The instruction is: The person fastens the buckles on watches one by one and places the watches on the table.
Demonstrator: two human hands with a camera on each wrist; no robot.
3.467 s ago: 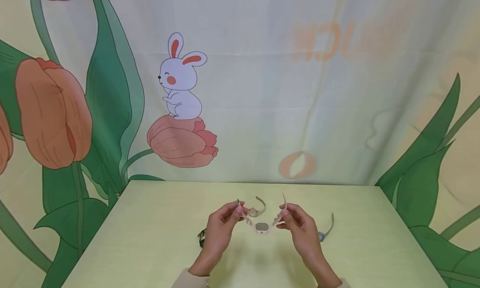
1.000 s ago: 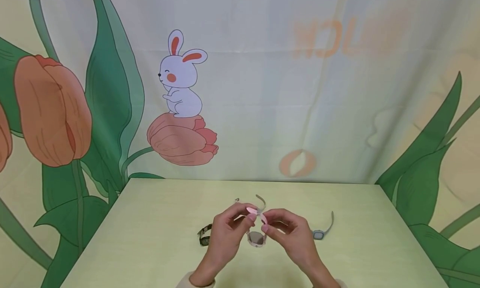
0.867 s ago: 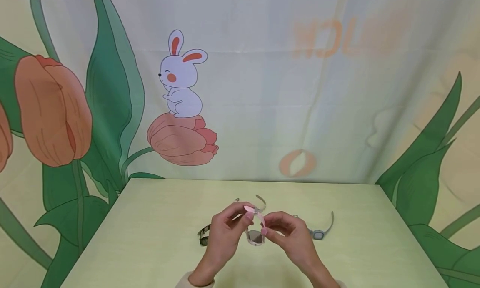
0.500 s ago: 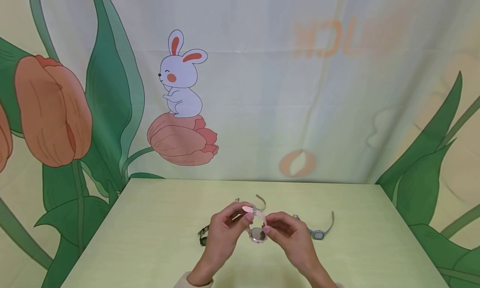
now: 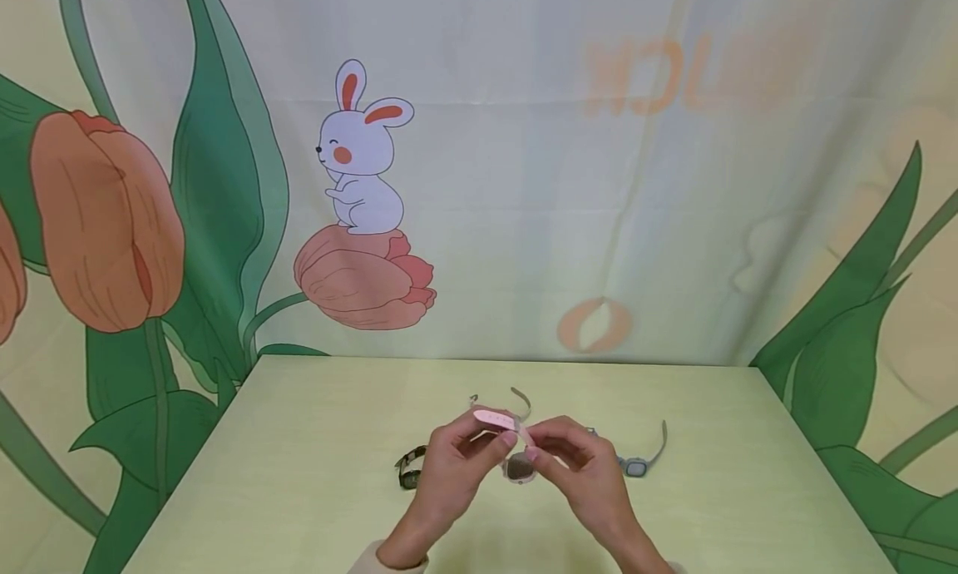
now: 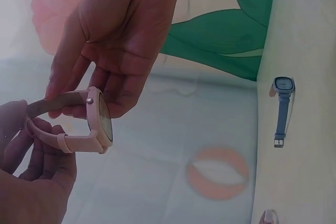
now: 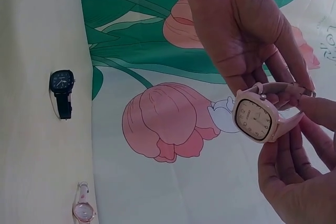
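Observation:
A pink watch with a squarish face (image 5: 520, 467) (image 7: 255, 120) hangs in the air between both hands, its strap curved into a loop. My left hand (image 5: 452, 474) (image 6: 39, 192) (image 7: 236, 24) pinches the light pink strap (image 5: 496, 419) near the buckle, with the strap's tip pointing left over the fingers. My right hand (image 5: 591, 474) (image 6: 121, 40) (image 7: 299, 192) grips the strap between thumb and fingers on the other side. The two strap ends meet at the buckle, partly hidden by fingertips.
On the pale table (image 5: 299, 474), a black watch (image 5: 409, 472) (image 7: 63, 93) lies to the left and a blue watch (image 5: 635, 467) (image 6: 284, 83) to the right. A small pinkish watch (image 7: 84, 211) lies behind the hands, its strap (image 5: 527, 399) showing. A printed curtain (image 5: 486, 225) hangs behind.
Earlier the watch was spread in a U with its strap ends apart; they have since come together. Over the last half second, more of the strap's tip has come out leftward, and the left hand shifted slightly right.

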